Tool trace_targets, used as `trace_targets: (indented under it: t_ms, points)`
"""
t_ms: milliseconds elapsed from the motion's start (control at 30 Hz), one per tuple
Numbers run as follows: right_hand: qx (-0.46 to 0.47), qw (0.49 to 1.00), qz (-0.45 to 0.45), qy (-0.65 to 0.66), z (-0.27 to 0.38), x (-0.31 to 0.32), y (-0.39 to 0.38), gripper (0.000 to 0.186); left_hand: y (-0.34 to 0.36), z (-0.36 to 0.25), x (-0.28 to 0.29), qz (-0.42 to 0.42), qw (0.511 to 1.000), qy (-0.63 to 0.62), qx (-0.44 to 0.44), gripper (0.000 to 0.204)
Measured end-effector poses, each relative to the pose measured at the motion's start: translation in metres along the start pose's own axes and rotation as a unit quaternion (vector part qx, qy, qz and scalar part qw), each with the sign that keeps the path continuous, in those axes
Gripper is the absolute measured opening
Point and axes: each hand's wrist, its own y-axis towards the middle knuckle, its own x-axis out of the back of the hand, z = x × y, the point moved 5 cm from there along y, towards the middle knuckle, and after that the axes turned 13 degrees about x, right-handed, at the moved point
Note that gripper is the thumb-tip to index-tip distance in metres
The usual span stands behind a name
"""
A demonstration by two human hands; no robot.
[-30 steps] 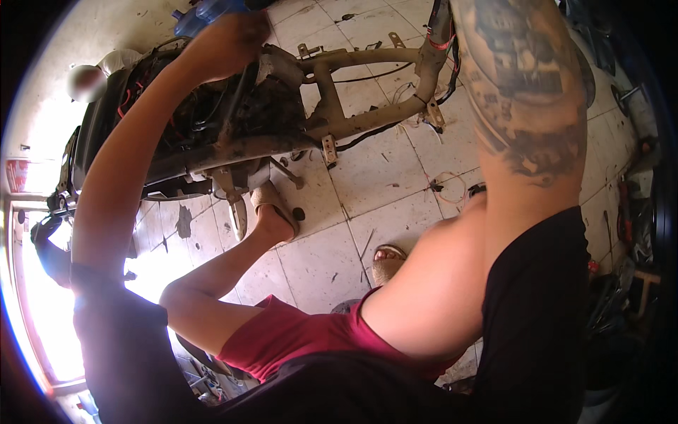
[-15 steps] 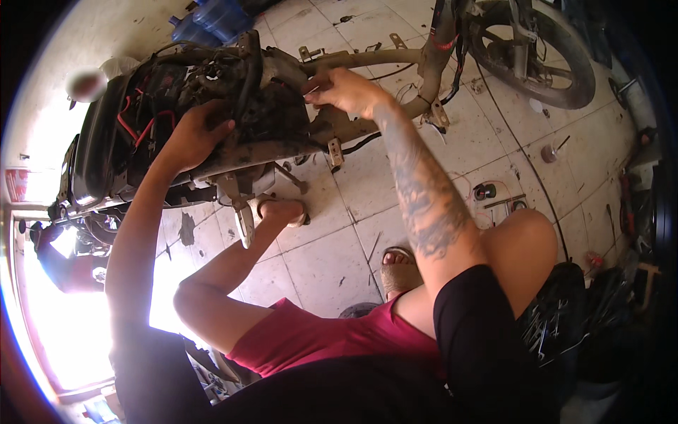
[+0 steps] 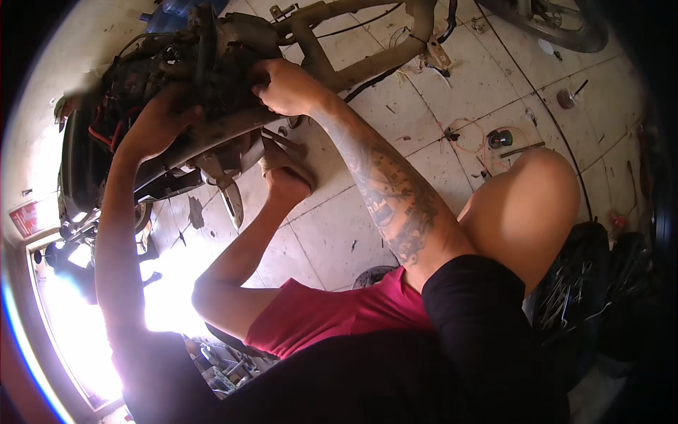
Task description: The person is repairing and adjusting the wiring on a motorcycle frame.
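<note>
A stripped-down scooter (image 3: pixel 233 127) with a bare, dirty frame tube (image 3: pixel 378 71) spans the upper left. My left hand (image 3: pixel 159 124) reaches into its dark middle, beside the red cables (image 3: pixel 106 134). The thumb stands apart from the fingers, whose tips are lost in shadow among the parts. On the other side of the dark mechanical parts (image 3: pixel 226 67), my right hand (image 3: pixel 288 86) is closed with bent fingers against them. Whatever it pinches is too dark and hidden to make out.
A long black seat (image 3: pixel 81 159) forms the scooter's left end. A wheel (image 3: pixel 558 25) lies at the upper right. On the tiled floor (image 3: pixel 332 233) are a small round black part (image 3: pixel 500 138), thin wires and a dark cable. Several metal tools (image 3: pixel 565 297) lie at the lower right.
The view has shifted, so the scooter sits higher. My right hand has moved left, closer to my left hand and into the dark parts. My left thumb has straightened somewhat.
</note>
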Motion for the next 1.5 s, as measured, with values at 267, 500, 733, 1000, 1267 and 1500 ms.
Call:
trace_targets:
  t_ms: [267, 500, 733, 1000, 1267, 1500]
  points:
    - [0.011, 0.992, 0.125, 0.031, -0.009, -0.016, 0.010, 0.035, -0.011, 0.005, -0.004, -0.039, 0.998, -0.056, 0.000, 0.049]
    - [-0.157, 0.920, 0.195, 0.303, -0.014, 0.009, -0.004, 0.029, -0.011, 0.011, 0.003, 0.001, 0.992, -0.116, 0.046, 0.079]
    - [0.065, 0.997, 0.031, -0.013, -0.101, 0.001, 0.001, 0.030, 0.004, -0.010, -0.014, 0.091, 0.992, -0.085, -0.011, 0.094]
    - [-0.176, 0.945, -0.050, 0.270, -0.076, -0.012, 0.002, 0.024, 0.014, 0.005, -0.015, 0.082, 0.965, -0.247, 0.002, 0.096]
    - [-0.044, 0.985, -0.116, 0.123, -0.053, -0.009, 0.004, 0.028, 0.009, 0.015, -0.025, 0.051, 0.959, -0.280, -0.009, 0.092]
    - [0.059, 0.986, -0.008, 0.156, -0.061, -0.013, 0.013, 0.024, 0.021, 0.027, -0.031, 0.001, 0.978, -0.205, -0.024, 0.093]
